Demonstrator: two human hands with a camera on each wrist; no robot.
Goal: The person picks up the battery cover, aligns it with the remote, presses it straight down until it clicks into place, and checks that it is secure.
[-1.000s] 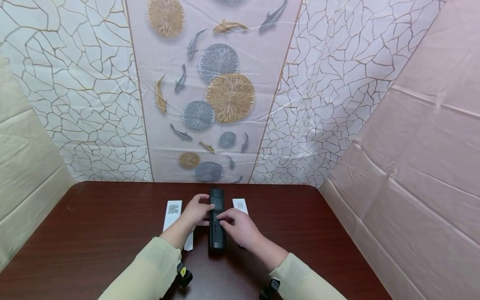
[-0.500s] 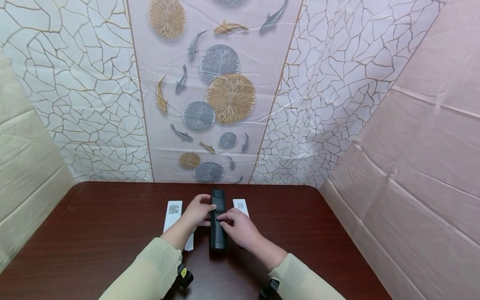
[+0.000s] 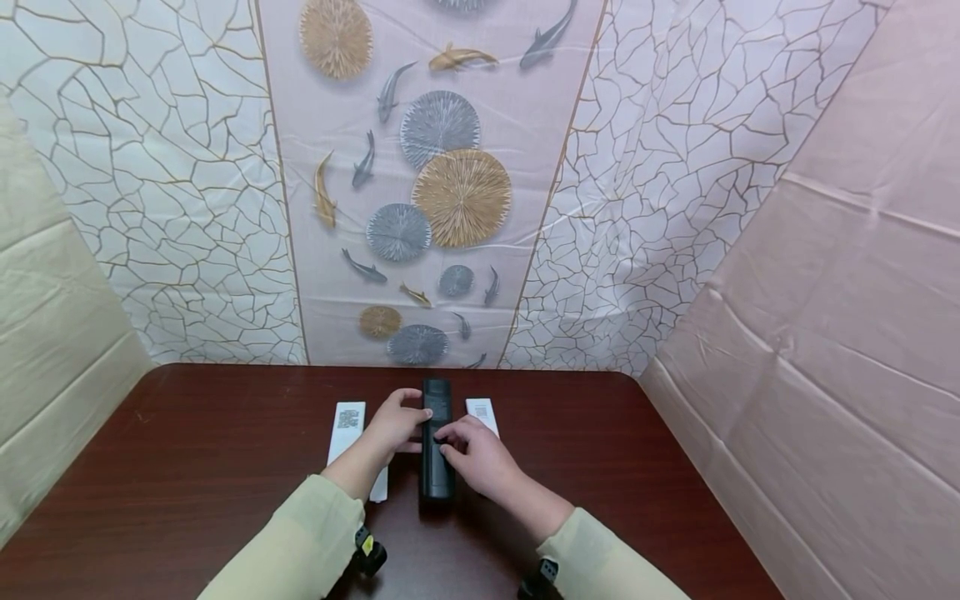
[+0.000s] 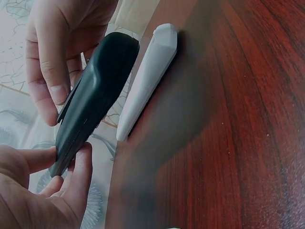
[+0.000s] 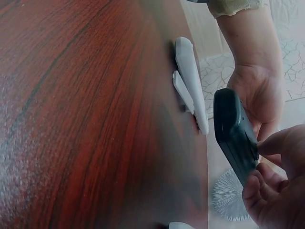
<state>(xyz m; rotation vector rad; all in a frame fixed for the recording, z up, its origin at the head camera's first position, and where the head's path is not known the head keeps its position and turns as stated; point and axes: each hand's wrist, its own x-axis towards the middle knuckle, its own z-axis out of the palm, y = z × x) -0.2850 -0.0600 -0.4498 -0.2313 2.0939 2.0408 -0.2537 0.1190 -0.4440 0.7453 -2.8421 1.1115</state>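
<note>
A black remote control [image 3: 437,479] is held back side up above the table. My left hand [image 3: 392,425] grips its far part between thumb and fingers; in the left wrist view, this hand [image 4: 47,191] holds the narrow end. With thumb and fingertips, my right hand [image 3: 483,457] pinches a thin black cover [image 4: 66,106], whose edge stands slightly away from the remote's back. The right wrist view shows the right hand [image 5: 281,176] at that cover, partly hiding it, and the left hand [image 5: 259,93] behind the remote [image 5: 231,129].
A white remote [image 3: 348,429] lies left of the black one, partly under the left forearm, with a small white cover piece [image 5: 183,90] beside it. Another white remote [image 3: 482,410] lies to the right, partly behind the right hand. Patterned cloth [image 3: 461,196] hangs beyond the table.
The black remote has shifted very slightly to the right in the head view. Both hands keep nearly the same place and hold.
</note>
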